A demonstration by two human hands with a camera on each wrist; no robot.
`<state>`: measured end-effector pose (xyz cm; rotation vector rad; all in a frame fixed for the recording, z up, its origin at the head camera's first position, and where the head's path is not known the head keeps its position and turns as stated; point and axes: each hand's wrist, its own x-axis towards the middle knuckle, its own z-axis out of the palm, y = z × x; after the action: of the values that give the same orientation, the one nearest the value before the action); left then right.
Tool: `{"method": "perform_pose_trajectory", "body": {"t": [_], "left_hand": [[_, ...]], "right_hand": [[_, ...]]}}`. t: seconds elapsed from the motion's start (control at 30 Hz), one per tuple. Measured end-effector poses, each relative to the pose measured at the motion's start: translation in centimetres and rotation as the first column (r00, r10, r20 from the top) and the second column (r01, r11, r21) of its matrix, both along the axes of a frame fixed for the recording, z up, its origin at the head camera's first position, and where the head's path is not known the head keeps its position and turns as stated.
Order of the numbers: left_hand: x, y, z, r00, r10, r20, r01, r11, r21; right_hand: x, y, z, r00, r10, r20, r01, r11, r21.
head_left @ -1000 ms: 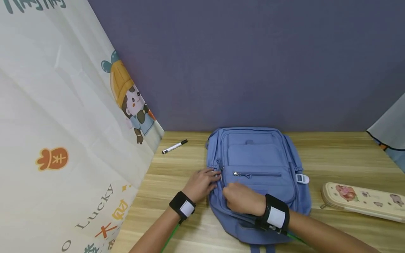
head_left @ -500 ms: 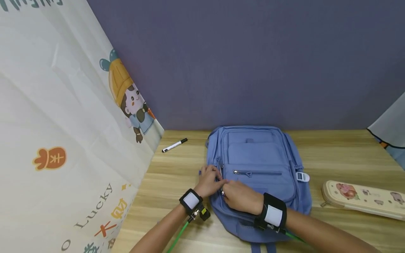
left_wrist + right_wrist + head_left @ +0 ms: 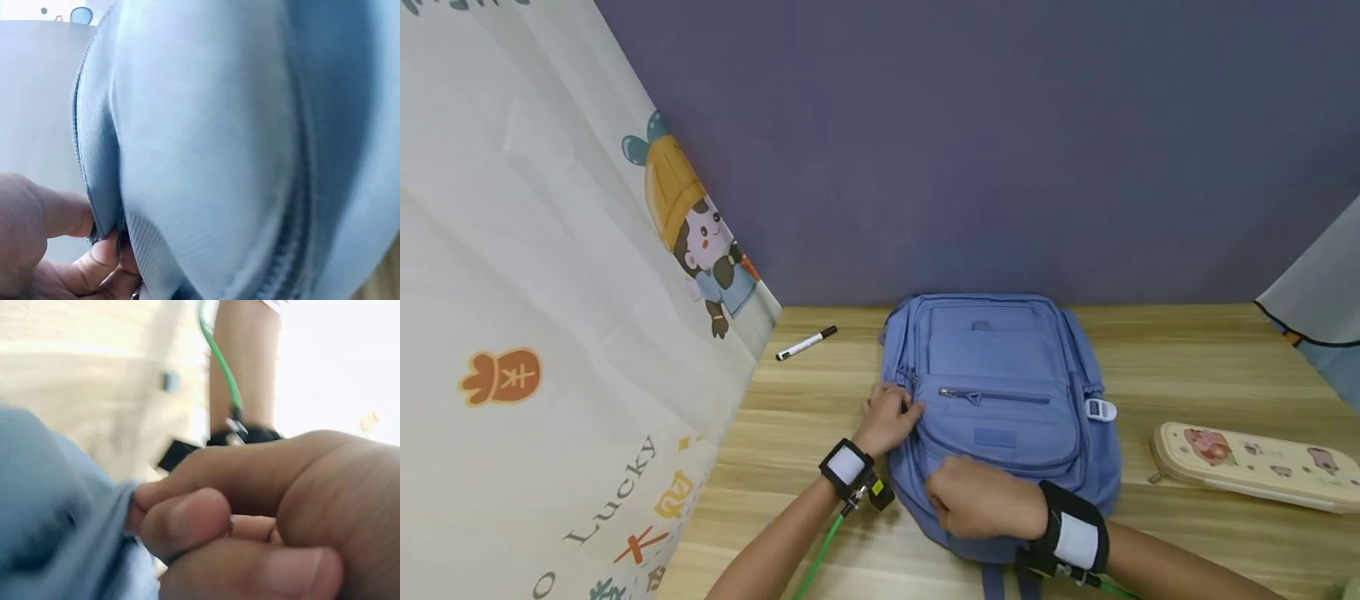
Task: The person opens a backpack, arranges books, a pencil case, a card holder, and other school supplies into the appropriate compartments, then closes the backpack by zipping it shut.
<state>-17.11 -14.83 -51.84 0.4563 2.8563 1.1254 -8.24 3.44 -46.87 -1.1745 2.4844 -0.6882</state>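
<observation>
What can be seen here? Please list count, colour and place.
Table: one, light brown, foreground
Backpack: one, blue, on table
Marker: one, white and black, left of backpack
Pencil case: one, cream, right of backpack
Backdrop: one, purple-grey, behind table
Printed cloth: one, white, far left
Other cloth: one, grey and blue, far right
Straps: two, black and white, wrists
Cables: two, green, at straps
Left hand: one, bare, pinching backpack
Right hand: one, bare, pinching backpack

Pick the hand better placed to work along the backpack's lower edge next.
Right, probably: the right hand pinches the backpack low down, while the left hand pinches its side nearer the top.
</observation>
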Motion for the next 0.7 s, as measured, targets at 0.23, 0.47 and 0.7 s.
{"method": "perform_pose_trajectory", "body": {"t": [0.23,0.47,0.7], "left_hand": [[0.0,-0.3,0.4,1.000,-0.001,0.025,0.002,1.000,-0.014],[0.1,-0.4,0.3,1.000,0.004,0.017,-0.003,1.000,-0.010],[0.6,-0.7,-0.2,0.987,-0.033,-0.155,0.009,0.988,-0.154]], "right_hand": [[1.0,1.6,0.9,0.995,-0.096,0.032,0.097,0.995,-0.011],[2.1,3.9,0.8,0.988,-0.133,-0.083,0.137,0.990,0.037],[2.4,7.3,1.1,0.977,-0.205,-0.051,0.210,0.967,0.145]]}}
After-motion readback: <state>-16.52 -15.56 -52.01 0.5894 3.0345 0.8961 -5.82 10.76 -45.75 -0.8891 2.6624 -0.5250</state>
